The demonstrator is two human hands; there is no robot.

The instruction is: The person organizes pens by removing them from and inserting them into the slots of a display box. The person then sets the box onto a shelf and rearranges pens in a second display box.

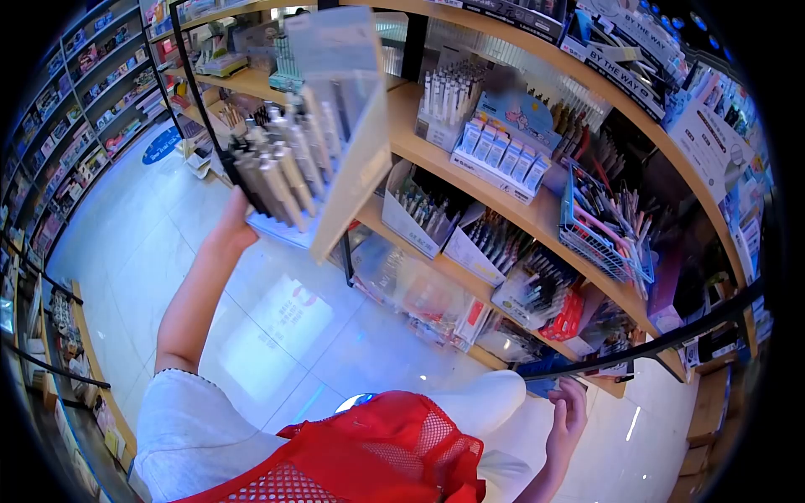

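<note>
My left hand is closed on the lower edge of a pen display box, raised beside the shelf. Several white, grey and dark pens stand upright in it, and a clear panel rises at its back. Most of the left fingers are hidden behind the box. My right hand hangs low on the right, fingers loosely bent and apart, with nothing visible in it. It is nearest to the lower end of the shelving.
A wooden shelf unit curves along the right. It carries pen boxes, small blue-and-white cartons and a wire basket of pens. Bookshelves line the left. Pale tiles cover the floor.
</note>
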